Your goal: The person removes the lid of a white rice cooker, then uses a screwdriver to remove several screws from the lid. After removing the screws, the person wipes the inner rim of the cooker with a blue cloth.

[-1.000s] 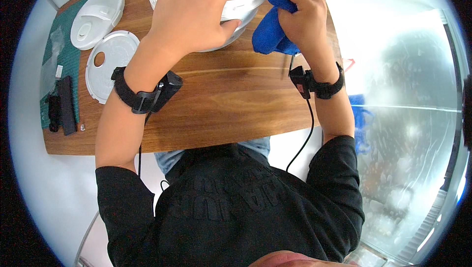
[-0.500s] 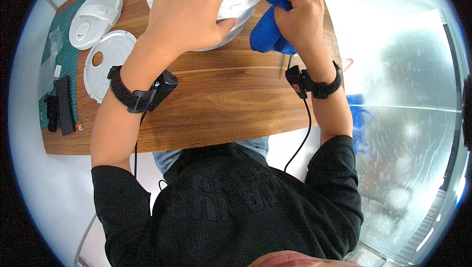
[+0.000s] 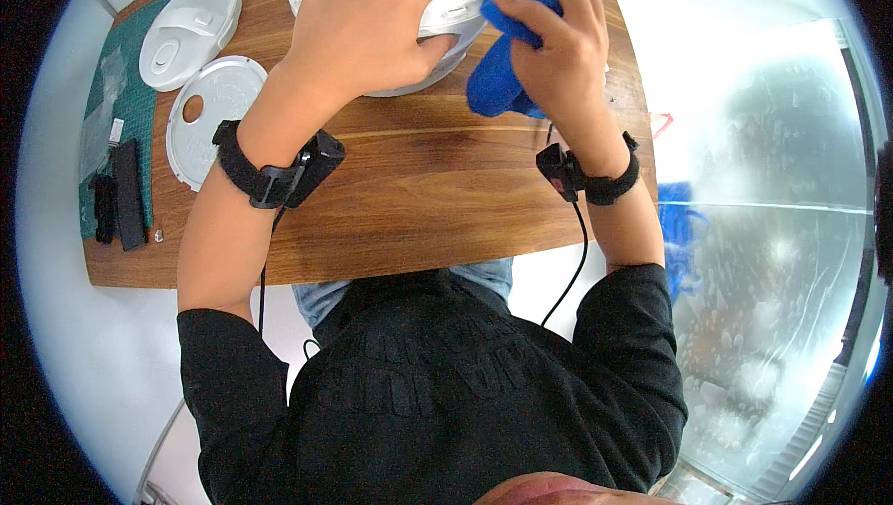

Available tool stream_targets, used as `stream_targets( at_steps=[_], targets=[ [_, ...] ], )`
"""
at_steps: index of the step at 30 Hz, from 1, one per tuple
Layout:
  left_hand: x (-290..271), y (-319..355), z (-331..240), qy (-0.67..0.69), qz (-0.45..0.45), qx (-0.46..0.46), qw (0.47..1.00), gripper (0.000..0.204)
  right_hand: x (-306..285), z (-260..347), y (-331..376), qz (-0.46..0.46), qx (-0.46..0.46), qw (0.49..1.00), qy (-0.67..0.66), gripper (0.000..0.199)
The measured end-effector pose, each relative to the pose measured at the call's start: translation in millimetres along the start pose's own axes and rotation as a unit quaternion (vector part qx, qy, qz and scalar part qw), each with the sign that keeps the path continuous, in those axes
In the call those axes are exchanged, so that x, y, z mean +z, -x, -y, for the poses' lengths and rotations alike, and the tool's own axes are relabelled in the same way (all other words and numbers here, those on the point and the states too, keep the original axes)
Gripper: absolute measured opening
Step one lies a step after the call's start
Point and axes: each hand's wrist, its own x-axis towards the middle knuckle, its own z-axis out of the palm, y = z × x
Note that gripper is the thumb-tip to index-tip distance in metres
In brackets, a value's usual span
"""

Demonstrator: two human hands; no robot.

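At the far edge of the wooden table stands a round white-rimmed pot (image 3: 470, 5) with a dark inside. Its top is partly cut off by the picture's edge. My left hand (image 3: 367, 35) lies over the near left of its rim, fingers curled round it and thumb against the outer wall. To the right, my right hand (image 3: 566, 54) clutches a bunched blue cloth (image 3: 496, 77) beside the pot's rim. Part of the cloth hangs below the fingers. Whether cloth and rim touch is hard to tell.
On the left lie a white lid with a raised handle (image 3: 206, 17) and a white disc with a round hole (image 3: 223, 86). Beyond them a green mat (image 3: 139, 40) bears clear plastic and black strips (image 3: 130, 198). A cable hangs from each wristband. Frosted glass stands at right.
My right hand has shifted slightly left and down with the blue cloth, now a little lower against the pot's side. My left hand stays on the rim. The whole view has shifted slightly.
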Motion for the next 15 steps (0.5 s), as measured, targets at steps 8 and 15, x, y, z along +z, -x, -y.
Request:
stream_targets(
  at_steps=[8,15],
  targets=[
    [5,1,3,0.046,-0.004,-0.003,0.999,0.035,3,15,2,-0.002,0.008,0.998,-0.062,0.039],
    [-4,-1,1,0.029,0.008,0.012,0.999,0.031,1,7,2,-0.003,0.024,0.997,-0.074,0.04]
  ],
)
